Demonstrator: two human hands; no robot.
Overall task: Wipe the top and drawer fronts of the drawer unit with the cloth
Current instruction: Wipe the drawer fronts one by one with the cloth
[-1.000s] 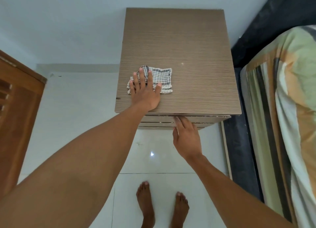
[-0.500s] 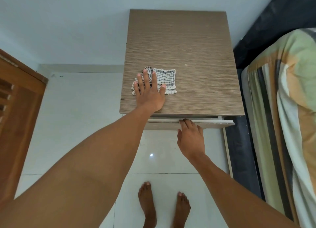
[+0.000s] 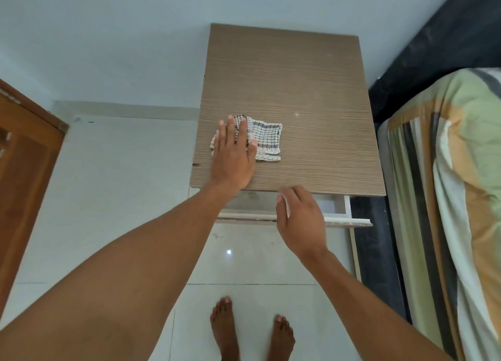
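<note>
Top-wiping in hand. Checked cloth [image 3: 267, 141] pressed at 7 o'clock of drawer unit top [image 3: 311, 76] by left hand [image 3: 233, 165], fingers [image 3: 245, 133] straight, slightly spread. Right hand [image 3: 301, 219] held over open top drawer [image 3: 349, 222] at 6 o'clock, fingers curled, grip undeterminable. Next: cloth to be swept toward 1 o'clock.

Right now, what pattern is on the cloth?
The cloth is white with dark checks; the head view shows it best.

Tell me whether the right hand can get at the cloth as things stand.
Probably yes: the right hand is above the open drawer, and the right half of the cloth lies bare beside the left hand.
</note>
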